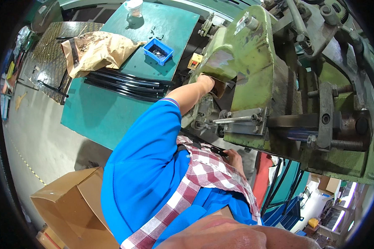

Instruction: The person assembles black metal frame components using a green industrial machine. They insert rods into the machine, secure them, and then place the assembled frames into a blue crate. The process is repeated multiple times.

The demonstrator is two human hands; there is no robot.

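My left arm reaches forward to a big green machine (253, 58). There my left hand (205, 84) is closed beside the rounded green casting. Its fingertips, and whatever they grip, are hidden at a brownish metal part (219, 88). Lower down, in front of my checked apron (210, 164), my right hand (235, 161) has its fingers curled at the end of a black bar-like piece (218, 152). The apron covers part of that hand. Between the hands, a metal rod (237, 119) and bolted plate stick out from the machine.
On the green table (91, 124) lie bundled black tubes (126, 85), a crumpled brown paper sack (96, 52), a blue bin (158, 51) of small dark parts and a white cup (134, 7). A yellow switch box (195, 61) sits by the machine. Behind me stands an open cardboard box (66, 203).
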